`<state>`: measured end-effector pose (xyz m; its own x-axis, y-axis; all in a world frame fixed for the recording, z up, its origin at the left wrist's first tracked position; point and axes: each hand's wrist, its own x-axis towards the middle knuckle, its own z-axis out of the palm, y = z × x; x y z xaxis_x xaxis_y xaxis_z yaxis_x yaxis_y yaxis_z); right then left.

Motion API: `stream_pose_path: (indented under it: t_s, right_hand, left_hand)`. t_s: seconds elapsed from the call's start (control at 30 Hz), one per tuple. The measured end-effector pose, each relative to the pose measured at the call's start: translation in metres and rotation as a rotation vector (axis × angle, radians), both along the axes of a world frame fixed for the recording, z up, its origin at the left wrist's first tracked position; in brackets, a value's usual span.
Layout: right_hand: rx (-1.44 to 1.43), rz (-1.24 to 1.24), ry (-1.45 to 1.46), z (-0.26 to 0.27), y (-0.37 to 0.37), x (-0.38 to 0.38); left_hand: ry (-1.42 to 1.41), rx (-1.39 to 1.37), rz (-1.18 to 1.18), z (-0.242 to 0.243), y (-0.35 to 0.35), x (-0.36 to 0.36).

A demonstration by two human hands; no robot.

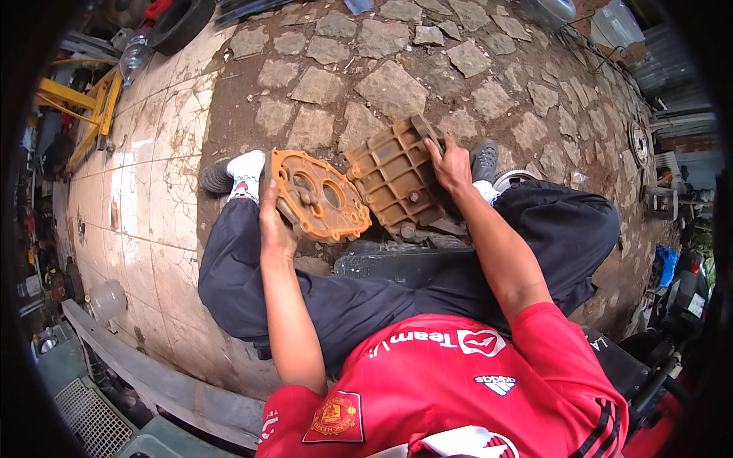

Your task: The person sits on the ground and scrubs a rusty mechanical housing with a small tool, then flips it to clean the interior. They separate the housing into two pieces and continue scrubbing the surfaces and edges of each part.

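My left hand (277, 223) grips the left edge of an orange-brown metal gearbox cover (320, 217), its thumb lying along the rim. The cover is tilted, with two large round holes and small bolt holes around its edge facing up. My right hand (449, 163) holds the upper right end of a ribbed, rusty-brown metal housing (395, 172), probably a gearbox case. A bolt head (414, 197) stands out on its ribbed side. The two parts meet or overlap near the middle; I cannot tell whether they touch. Most of my left fingers are hidden beneath the cover.
A dark flat-topped object (401, 266) lies between my legs. Rough stone paving (395, 91) stretches ahead, with pale tiles (137, 189) on the left. A yellow metal frame (86, 103), a tyre (182, 26) and a grey metal beam (166, 372) are at the left. A round metal part (512, 178) lies by my right foot.
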<state>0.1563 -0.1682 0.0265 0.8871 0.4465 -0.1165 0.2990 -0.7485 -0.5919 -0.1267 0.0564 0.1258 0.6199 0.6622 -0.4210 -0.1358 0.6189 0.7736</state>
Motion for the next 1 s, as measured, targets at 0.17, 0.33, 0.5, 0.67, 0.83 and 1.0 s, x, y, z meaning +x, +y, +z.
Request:
stream_pose_path:
  t_s: [0.17,0.33,0.5,0.67,0.83,1.0]
  right_hand:
    - [0.167,-0.213,0.071,-0.022,-0.061,-0.02]
    - [0.236,-0.367,0.152,-0.041,-0.075,-0.014]
    - [0.209,-0.454,0.177,-0.047,-0.064,-0.002]
    - [0.231,-0.612,0.367,-0.073,-0.09,0.009]
    - [0.151,-0.789,0.654,-0.096,-0.126,0.037]
    - [0.116,-0.728,0.562,-0.101,-0.12,0.037]
  left_hand:
    - [-0.033,0.055,-0.107,0.004,-0.037,0.034]
    - [0.116,0.267,-0.184,0.031,-0.043,0.07]
    - [0.044,0.252,-0.263,0.021,-0.03,0.083]
    - [0.052,0.284,-0.361,0.017,-0.051,0.106]
    - [0.297,0.628,-0.384,0.015,-0.109,0.14]
    - [0.424,0.567,-0.432,-0.012,-0.126,0.126]
